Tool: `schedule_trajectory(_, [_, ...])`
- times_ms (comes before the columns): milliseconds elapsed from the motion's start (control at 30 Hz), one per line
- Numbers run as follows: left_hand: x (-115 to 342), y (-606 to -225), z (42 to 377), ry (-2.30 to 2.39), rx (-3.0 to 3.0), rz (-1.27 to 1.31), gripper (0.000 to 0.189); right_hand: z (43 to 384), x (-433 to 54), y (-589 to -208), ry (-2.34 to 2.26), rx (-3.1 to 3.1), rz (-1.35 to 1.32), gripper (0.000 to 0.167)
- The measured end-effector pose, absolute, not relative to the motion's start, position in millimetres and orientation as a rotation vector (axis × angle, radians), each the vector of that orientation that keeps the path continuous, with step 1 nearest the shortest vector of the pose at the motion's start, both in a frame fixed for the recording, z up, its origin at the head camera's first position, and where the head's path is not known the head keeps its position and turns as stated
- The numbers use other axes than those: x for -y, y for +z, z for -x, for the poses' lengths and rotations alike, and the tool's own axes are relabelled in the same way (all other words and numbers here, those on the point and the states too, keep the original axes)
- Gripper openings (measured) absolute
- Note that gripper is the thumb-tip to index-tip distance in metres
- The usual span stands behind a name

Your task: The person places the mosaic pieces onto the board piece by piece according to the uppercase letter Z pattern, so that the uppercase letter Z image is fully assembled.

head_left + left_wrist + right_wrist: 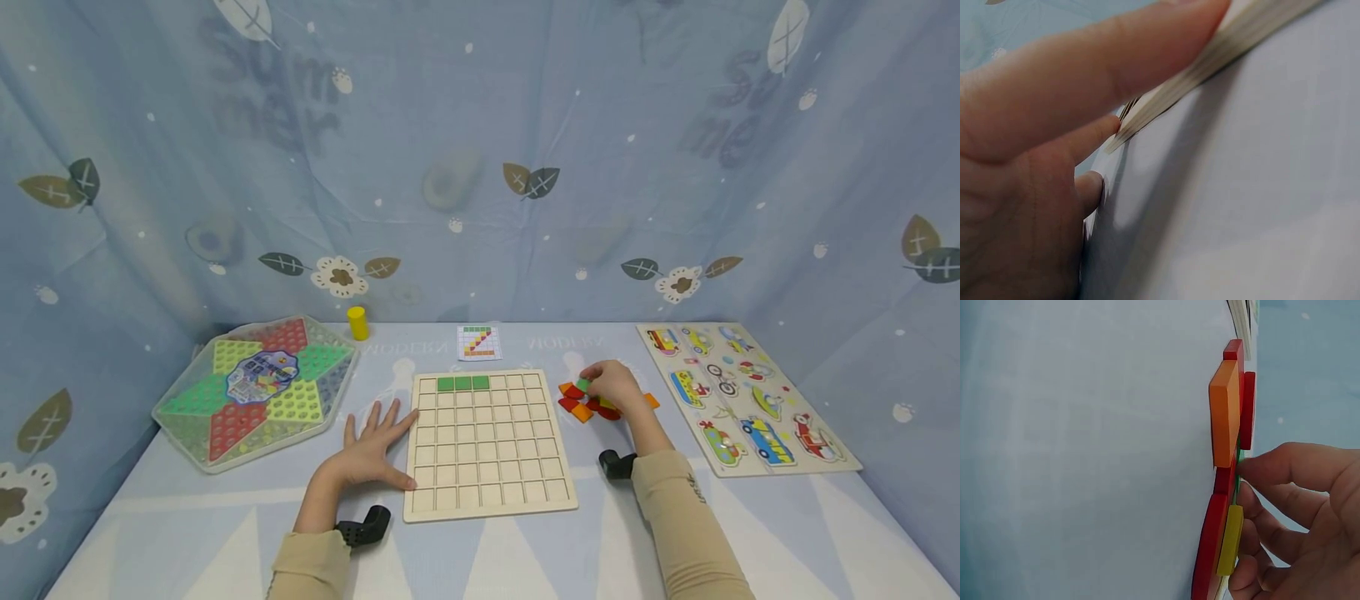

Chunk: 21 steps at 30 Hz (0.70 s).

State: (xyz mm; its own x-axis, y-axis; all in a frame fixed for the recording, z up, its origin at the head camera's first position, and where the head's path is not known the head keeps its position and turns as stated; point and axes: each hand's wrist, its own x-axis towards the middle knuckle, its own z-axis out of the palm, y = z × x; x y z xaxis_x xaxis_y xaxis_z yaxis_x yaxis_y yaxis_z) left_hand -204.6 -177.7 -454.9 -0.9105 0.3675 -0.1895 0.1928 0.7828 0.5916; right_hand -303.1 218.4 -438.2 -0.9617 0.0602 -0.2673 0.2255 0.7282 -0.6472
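A pale wooden grid board (486,451) lies in front of me, with a short row of green square tiles (462,383) in its top row. My left hand (366,455) has its fingers spread on the table, thumb and index fingertip touching the board's left edge. To the right of the board, my right hand (617,386) reaches into a small pile of coloured tiles. Its thumb and fingers pinch a green tile (1240,464), mostly hidden among the others. Around it lie an orange tile (1225,415), a yellow tile (1230,540) and several red tiles (1209,544).
A printed pattern card (479,343) lies behind the board. On the left is a Chinese checkers set (262,392), with a yellow cylinder (358,323) near its far corner. A vehicle picture puzzle (742,400) lies on the right. A patterned curtain (480,167) hangs behind the table.
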Motion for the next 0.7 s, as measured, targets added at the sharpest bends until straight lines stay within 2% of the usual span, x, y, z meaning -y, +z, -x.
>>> schedule_trajectory(300, [177.6, -455.4, 204.9, 0.841, -2.680, -0.435, 0.114, 302.6, -212.8, -437.2, -1.018, -2.739, -0.190, 0.035])
schedule_trajectory(700, [177.1, -456.8, 204.7, 0.838, -2.682, -0.434, 0.114, 308.1, -209.2, -441.9, -1.203, -2.744, -0.183, 0.035])
